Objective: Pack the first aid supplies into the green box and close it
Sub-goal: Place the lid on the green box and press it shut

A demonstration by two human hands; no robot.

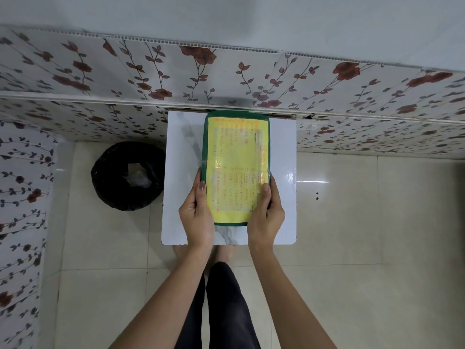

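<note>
Nearest the person, both hands grip the near end of the box (236, 170), one on each long side. The left hand (197, 217) clamps the left edge with its thumb lying on top of the lid; the right hand (265, 215) clamps the right edge the same way, thumb on the yellow label (234, 177). The hands are apart, with the box's width between them, and neither is nearer than the other: they sit level.

The box lies on the desk (281, 147), roughly midway between its left and right edges. Its long axis runs straight away from the person, from just short of the desk's near edge up to the far edge by the wall. The lid looks to be down, so the packing seems done, though whether it is latched cannot be told. No loose supplies show on the desk.

Any next move, pressing the lid home or sliding the box, would run along that near-to-far axis, with the grip symmetrical.

Left of the desk, on the floor, stands a black bin (128, 176), well apart from the box.
</note>
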